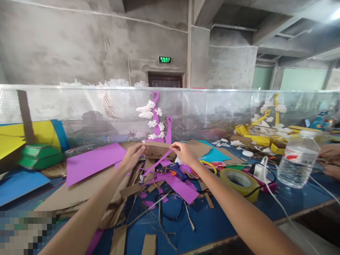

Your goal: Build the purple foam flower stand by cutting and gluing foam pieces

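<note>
My left hand (133, 154) reaches forward and its fingertips rest against a small brown cardboard box (158, 150) at the middle of the table. My right hand (184, 152) pinches the upper end of a narrow purple paper strip (157, 164) that slants down to the left in front of the box. Behind the box stands a purple cut-out piece (156, 117) decorated with white paper flowers. Purple paper scraps (180, 187) and a blue and orange glue gun (177, 171) lie just below my hands.
A large purple sheet (91, 163) lies at the left on brown cardboard. A tape roll (239, 181), a white plug and cables, and a plastic water bottle (299, 159) are at the right. A perforated metal screen (212, 109) closes off the back. Another person's hands show at the far right edge.
</note>
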Demonstrator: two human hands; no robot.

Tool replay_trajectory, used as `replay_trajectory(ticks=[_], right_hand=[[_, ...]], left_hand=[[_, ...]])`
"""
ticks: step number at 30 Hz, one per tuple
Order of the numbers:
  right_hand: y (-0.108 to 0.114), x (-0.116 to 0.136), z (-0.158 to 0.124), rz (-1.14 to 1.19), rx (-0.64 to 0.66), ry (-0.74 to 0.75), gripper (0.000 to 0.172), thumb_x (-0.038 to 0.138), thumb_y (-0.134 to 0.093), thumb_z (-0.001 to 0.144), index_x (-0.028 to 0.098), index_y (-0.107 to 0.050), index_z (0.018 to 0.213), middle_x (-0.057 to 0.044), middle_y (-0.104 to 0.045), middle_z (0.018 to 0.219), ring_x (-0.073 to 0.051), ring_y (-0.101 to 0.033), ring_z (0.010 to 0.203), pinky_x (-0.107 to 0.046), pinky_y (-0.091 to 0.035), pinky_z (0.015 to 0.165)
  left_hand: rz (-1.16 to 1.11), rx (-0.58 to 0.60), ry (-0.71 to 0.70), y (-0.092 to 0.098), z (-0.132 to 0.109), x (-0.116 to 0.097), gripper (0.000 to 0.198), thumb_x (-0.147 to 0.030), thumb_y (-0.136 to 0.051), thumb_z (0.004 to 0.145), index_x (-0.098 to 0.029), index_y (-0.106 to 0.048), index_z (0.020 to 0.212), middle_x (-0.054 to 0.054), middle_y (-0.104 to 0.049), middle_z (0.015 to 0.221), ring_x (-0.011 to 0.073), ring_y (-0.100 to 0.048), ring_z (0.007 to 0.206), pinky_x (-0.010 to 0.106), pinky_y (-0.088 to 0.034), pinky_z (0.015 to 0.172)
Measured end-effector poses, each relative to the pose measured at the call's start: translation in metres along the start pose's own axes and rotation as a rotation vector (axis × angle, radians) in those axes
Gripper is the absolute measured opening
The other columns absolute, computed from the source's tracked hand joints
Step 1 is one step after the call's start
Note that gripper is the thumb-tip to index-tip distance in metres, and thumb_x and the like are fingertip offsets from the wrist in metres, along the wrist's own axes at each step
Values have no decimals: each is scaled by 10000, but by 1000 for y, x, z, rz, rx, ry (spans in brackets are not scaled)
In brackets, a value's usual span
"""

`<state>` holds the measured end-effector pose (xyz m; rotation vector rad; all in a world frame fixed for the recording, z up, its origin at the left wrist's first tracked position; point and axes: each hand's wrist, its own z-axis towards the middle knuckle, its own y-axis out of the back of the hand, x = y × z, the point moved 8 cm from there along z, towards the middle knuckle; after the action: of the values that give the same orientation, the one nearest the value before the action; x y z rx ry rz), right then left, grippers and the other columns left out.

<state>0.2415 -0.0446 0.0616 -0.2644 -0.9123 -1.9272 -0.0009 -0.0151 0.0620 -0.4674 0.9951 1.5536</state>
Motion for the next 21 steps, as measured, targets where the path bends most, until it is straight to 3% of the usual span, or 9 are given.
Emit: replay_trajectory(ticks=[5,10,13,16,19,21], right_hand=[[2,-3,1,133,-31,19,171,261,-558,917,173,-704,909,-66,-739,923,-195,-662,844,-293,-475,786],[3,6,2,179,-32,39,185,295,-560,918,173,-698,903,-67,-736,914,-194,-670,845,-294,-488,784],[9,5,3,111,-29,15,192,302,-538,938,171,-673,980,-71,-728,949,-187,-672,872,-286,-489,793],[22,-14,0,-216,38,-114,243,279,-564,935,175,-609,1149,-73,-720,959,-197,-672,899,-285,-471,783],[33,-49,-12,-680,287,-274,304,242,-657,867,180,-616,1162,-114,-709,1084,-252,-657,1031,-301,-455,782],[43,-73,-24,-817,426,-400,261,261,-754,782,175,-676,1015,-118,-719,1021,-278,-674,996,-307,-466,746]], left_hand=[[191,329,-45,-41,-15,-8,337,-446,-657,851,-226,-753,1088,89,-756,1047,238,-701,919,329,-540,807],[240,456,-43,-53,-24,-10,233,-423,-635,862,-225,-753,899,35,-719,759,168,-634,643,263,-479,610],[257,403,-48,-47,-19,-7,236,-430,-649,848,-212,-737,833,29,-708,731,159,-605,623,262,-442,603],[228,285,27,-34,-12,-1,267,-461,-668,824,-199,-718,832,36,-725,749,175,-619,665,277,-433,640],[130,161,139,-21,-9,6,317,-502,-715,761,-189,-684,803,50,-750,767,211,-660,750,304,-452,717],[55,98,179,-15,-9,8,348,-519,-744,715,-185,-674,787,63,-763,804,224,-670,793,313,-457,747]])
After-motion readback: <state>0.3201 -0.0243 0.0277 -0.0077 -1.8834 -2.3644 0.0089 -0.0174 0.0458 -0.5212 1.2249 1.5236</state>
